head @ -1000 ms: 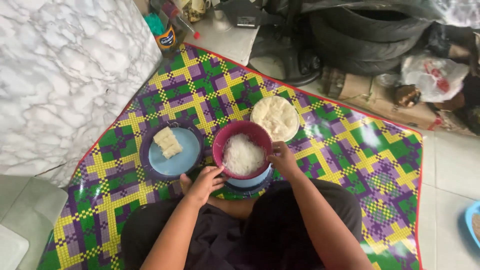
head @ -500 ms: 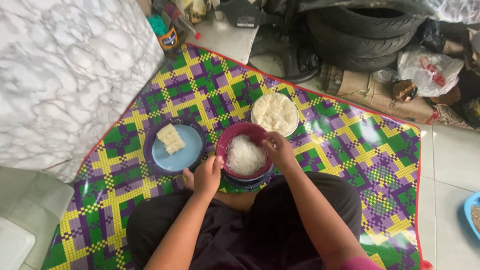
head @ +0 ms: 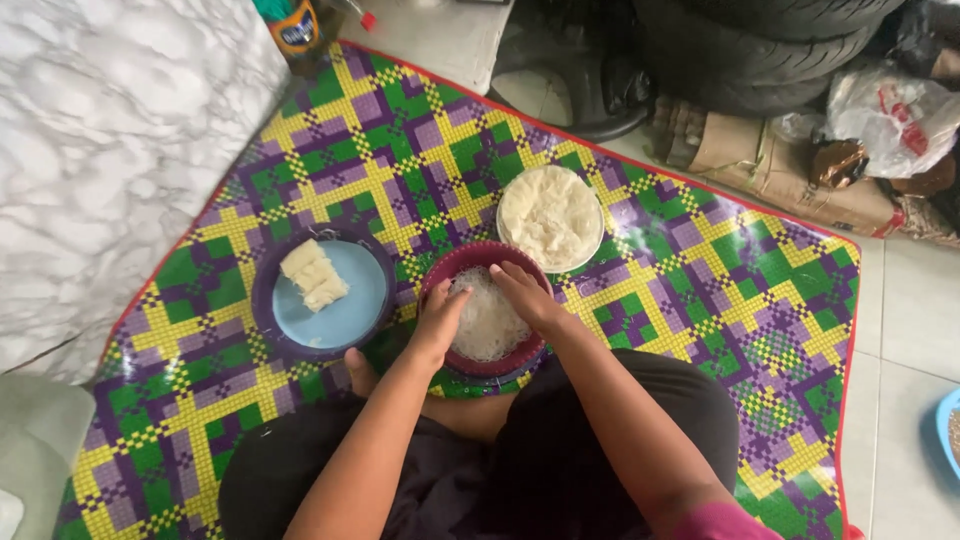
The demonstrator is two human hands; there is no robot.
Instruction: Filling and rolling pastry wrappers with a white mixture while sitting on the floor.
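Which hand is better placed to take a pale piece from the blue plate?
Probably the left hand. It is in the red bowl on the side next to the blue plate; the right hand is on the far side.

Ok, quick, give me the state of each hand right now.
Left hand: in the maroon bowl, fingers bent on the white strands; grip cannot be told.
Right hand: in the same bowl, fingers spread on the strands, open.

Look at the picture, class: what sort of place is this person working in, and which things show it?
Probably a floor corner of a home's storage or garage area, used for preparing food. A checked plastic mat is spread on the tiled floor, stacked tyres stand behind it, and both hands reach into a maroon bowl of white food.
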